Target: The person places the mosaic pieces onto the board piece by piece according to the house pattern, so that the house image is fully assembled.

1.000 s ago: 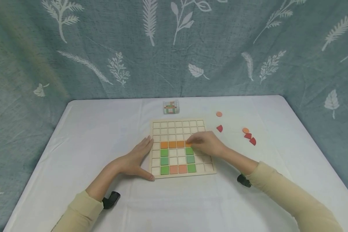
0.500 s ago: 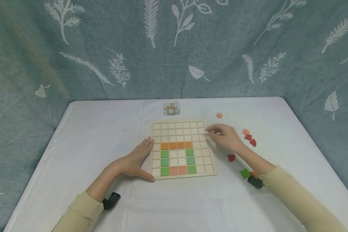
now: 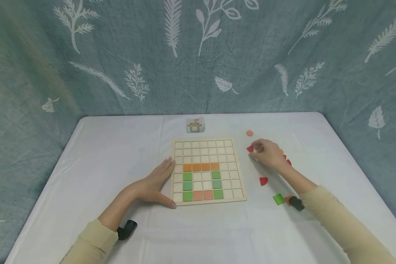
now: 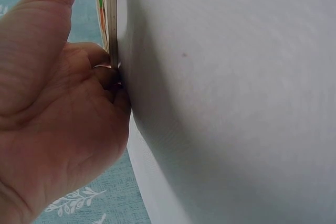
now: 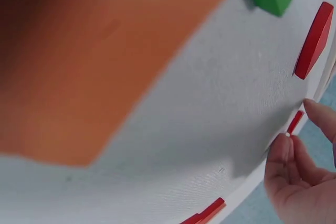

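My left hand (image 3: 155, 183) lies at the left side of the wooden grid board (image 3: 243, 194), its extended fingers along the edge and thumb at the near corner. In the left wrist view the board (image 4: 110, 19) shows edge-on beside the fingers. Orange, green and salmon square tiles fill some cells, such as the orange tile (image 3: 205, 167). Right of the board, my right hand (image 3: 268, 153) has thumb and fingertips at opposite edges of a red quarter-circle tile (image 3: 249, 149). The right wrist view shows this red tile (image 5: 295, 123) between the fingertips, low over the cloth.
Behind the board stands a small pattern card (image 3: 195, 125). An orange round tile (image 3: 249, 133) lies beyond my right hand. A red quarter-circle (image 3: 263, 181), a green square (image 3: 278, 199) and an orange tile (image 3: 288, 200) lie near the right forearm. More red pieces (image 3: 288, 162) are partly hidden behind the hand.
My right hand has left the last orange tile in the row and moved right to the red quarter-circle beyond the board. The left hand stays in place.
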`<state>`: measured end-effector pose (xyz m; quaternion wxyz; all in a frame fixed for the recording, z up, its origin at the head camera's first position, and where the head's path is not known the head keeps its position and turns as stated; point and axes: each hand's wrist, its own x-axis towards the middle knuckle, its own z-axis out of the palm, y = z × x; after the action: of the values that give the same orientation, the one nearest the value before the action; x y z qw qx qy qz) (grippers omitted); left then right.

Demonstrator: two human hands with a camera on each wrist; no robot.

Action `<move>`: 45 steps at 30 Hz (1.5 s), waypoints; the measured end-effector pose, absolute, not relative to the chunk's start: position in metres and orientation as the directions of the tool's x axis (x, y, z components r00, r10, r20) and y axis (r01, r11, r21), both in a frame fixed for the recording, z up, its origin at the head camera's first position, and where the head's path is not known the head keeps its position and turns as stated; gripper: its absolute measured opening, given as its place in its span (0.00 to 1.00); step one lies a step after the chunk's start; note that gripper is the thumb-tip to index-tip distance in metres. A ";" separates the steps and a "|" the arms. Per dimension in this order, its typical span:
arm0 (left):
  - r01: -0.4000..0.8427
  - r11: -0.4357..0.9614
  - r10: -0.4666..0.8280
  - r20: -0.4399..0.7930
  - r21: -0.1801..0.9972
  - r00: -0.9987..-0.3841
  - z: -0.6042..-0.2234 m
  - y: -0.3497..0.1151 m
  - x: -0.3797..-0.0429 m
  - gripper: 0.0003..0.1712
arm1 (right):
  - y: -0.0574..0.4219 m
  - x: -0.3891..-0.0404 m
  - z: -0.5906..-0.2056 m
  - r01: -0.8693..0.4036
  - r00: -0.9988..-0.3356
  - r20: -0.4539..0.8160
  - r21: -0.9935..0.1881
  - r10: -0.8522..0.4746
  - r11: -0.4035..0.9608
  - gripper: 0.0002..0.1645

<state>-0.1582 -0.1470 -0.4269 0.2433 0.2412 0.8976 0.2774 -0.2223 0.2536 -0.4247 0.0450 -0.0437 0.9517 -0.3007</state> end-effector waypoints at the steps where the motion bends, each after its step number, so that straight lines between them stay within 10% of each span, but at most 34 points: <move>1: 0.297 0.730 0.568 -0.304 0.616 -0.765 -0.427 -0.147 -0.158 0.79 | 0.254 -0.223 -0.425 -0.059 -0.991 -0.066 -0.575 -0.118 0.816 0.22; 28: 0.294 0.729 0.568 -0.308 0.618 -0.763 -0.425 -0.148 -0.158 0.78 | 0.224 -0.227 -0.416 -0.025 -0.988 -0.099 -0.664 -0.120 0.747 0.22; 45: 0.290 0.720 0.582 -0.322 0.630 -0.746 -0.423 -0.150 -0.158 0.77 | 0.092 -0.217 -0.414 -0.376 -0.823 -0.037 -0.711 -0.566 0.594 0.11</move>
<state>-0.1577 -0.1498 -0.4225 0.2587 0.2448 0.8906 0.2828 -0.2173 0.0925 -0.4139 0.1305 -0.2669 0.8831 -0.3632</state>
